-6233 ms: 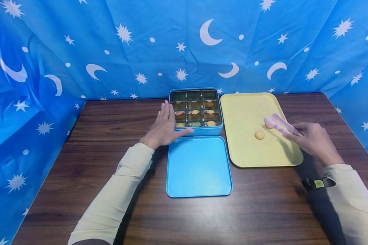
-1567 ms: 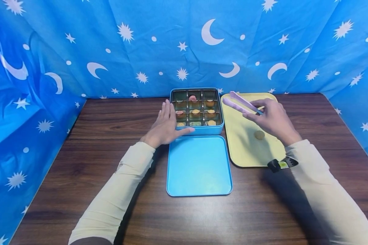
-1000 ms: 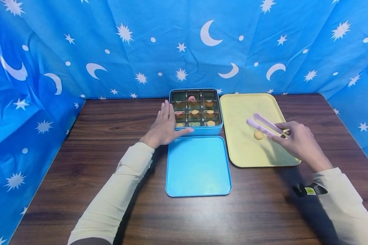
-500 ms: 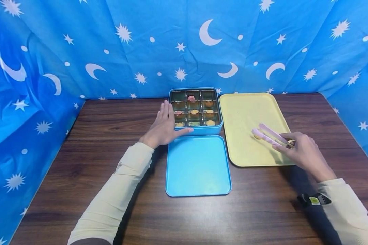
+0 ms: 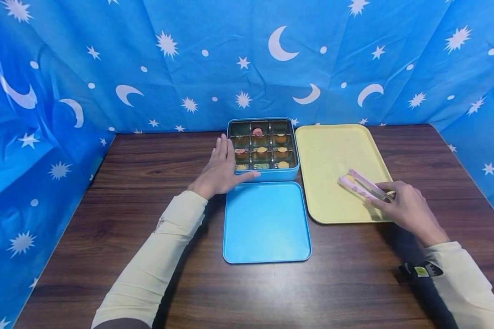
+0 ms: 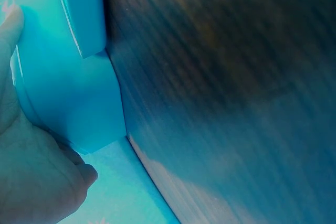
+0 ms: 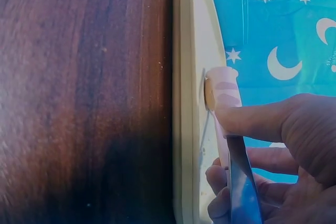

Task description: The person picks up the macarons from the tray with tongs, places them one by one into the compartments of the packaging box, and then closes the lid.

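Observation:
My left hand [image 5: 218, 171] rests with straight fingers along the left side of a blue tin [image 5: 281, 175], its thumb across the front wall. The tin's divided insert holds several cookies, among them a pink one [image 5: 257, 132] in the back middle compartment. Over the yellow tray [image 5: 329, 146], my right hand [image 5: 411, 210] grips a pair of tongs [image 5: 366, 189] with pale pink tips and a metal handle. A round yellow cookie [image 5: 350, 178] lies between those tips. In the right wrist view the cookie [image 7: 209, 95] shows at the edge of the tips, close over the tray.
A blue lid [image 5: 267, 224] lies in front of the tin, inside facing up. The tray stands right beside the tin on the dark wooden table [image 5: 148, 155]. Behind the table hangs a blue curtain [image 5: 230, 59] with moons and stars.
The pink cookie went from the tray into the tin's back middle compartment. The right hand then came back over the tray, and the tongs closed around the yellow cookie. The left hand stayed put.

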`<state>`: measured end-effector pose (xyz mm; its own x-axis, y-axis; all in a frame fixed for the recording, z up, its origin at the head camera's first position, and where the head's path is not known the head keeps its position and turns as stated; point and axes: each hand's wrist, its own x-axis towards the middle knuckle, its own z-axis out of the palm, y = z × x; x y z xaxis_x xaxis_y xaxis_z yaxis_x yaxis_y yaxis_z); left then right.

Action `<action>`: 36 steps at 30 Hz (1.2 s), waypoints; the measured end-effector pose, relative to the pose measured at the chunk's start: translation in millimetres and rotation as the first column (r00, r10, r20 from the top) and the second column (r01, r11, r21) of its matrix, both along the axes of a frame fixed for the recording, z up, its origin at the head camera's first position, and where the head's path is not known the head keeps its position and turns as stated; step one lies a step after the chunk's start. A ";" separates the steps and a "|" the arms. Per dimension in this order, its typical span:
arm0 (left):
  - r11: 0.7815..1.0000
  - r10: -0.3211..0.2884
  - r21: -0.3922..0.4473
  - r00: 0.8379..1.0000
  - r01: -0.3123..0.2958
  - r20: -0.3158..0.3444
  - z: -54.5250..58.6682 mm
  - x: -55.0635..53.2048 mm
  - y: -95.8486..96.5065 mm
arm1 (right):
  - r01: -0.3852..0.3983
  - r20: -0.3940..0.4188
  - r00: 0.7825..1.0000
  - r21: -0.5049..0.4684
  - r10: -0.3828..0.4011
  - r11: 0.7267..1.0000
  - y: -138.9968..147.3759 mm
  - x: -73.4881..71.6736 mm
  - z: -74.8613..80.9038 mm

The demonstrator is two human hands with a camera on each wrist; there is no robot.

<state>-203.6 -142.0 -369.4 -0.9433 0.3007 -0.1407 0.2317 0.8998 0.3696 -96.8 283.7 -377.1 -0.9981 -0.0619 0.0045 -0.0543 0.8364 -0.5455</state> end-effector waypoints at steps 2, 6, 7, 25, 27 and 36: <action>1.000 0.001 0.001 1.000 -0.001 0.002 0.2 -0.1 -0.3 | 0.003 0.005 1.000 -0.003 -0.003 1.000 -0.3 -0.1 -0.5; 1.000 0.002 0.000 1.000 -0.002 0.010 1.0 0.2 -0.2 | 0.008 0.006 1.000 -0.007 -0.008 1.000 -0.7 -1.0 -1.2; 1.000 0.001 0.000 1.000 -0.001 0.012 1.4 0.4 -0.1 | 0.008 -0.001 1.000 -0.008 -0.008 1.000 -0.6 -1.2 -1.2; 1.000 -0.001 -0.001 1.000 0.001 0.007 0.7 0.3 -0.7 | -0.029 -0.087 0.996 -0.028 0.026 0.999 -27.4 -24.7 22.1; 1.000 -0.002 0.002 1.000 0.002 0.008 0.6 0.4 -0.3 | -0.039 -0.094 0.995 -0.030 0.036 0.999 -33.6 -29.6 27.1; 1.000 -0.003 0.005 1.000 0.003 0.002 1.3 1.7 -0.7 | -0.072 -0.092 0.994 -0.054 0.067 0.996 -68.2 -57.6 50.1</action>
<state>-201.9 -142.7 -368.1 -0.9420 0.3045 -0.1410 0.2339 0.8971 0.3748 -154.4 215.5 -327.0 -0.9868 -0.1281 0.0996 -0.1622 0.7962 -0.5829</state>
